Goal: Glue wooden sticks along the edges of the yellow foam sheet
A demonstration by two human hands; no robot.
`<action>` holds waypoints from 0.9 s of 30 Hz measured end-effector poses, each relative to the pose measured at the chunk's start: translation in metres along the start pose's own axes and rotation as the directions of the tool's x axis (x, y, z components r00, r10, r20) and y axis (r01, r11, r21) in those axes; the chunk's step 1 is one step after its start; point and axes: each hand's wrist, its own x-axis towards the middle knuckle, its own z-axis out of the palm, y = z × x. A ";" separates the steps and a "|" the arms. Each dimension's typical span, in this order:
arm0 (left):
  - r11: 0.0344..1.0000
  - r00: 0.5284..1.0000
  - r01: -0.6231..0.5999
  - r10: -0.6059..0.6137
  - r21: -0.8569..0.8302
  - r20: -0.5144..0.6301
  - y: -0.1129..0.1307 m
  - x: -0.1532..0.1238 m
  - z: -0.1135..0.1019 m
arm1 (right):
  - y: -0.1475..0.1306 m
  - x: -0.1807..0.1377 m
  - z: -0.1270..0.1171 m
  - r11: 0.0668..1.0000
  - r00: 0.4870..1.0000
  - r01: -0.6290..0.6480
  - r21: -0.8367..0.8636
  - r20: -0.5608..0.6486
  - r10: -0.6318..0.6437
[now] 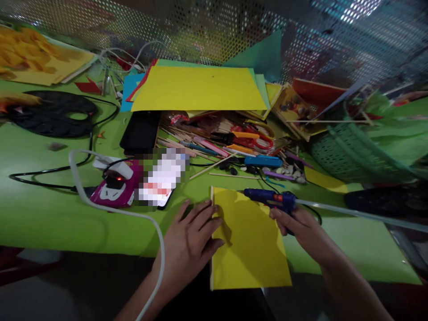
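Note:
A yellow sheet [250,245] lies at the table's front, its lower part reaching past the edge. Along its left side runs a thin wooden stick [211,267]. My left hand [197,234] rests flat across that side, fingers spread over the stick and the sheet. In my right hand [297,223] is a blue glue gun [276,198], its nozzle pointing left above the sheet's top edge. A long clear glue stick [351,214] sticks out of the gun's back to the right.
A purple power strip [117,191] with cables and a phone [163,178] lie left of the sheet. Behind are scissors [250,138], sticks, pens and stacked coloured paper [200,89]. A green basket [354,151] stands right. Another person's hand [16,100] is by a black palette [53,113].

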 end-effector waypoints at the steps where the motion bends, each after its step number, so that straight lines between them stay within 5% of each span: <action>1: 1.000 1.000 0.001 -0.001 -0.001 0.002 0.000 0.000 0.000 | 0.004 0.000 -0.001 1.000 1.000 -0.007 0.002 -0.007 0.007; 19: 1.000 1.000 0.000 0.000 0.008 0.008 -0.001 0.000 0.000 | 0.004 0.000 0.000 1.000 0.999 -0.015 0.010 -0.035 0.015; 27: 1.000 1.000 -0.007 0.007 0.019 -0.001 -0.002 0.000 0.001 | 0.011 -0.004 -0.007 0.986 0.998 -0.064 0.157 -0.014 0.067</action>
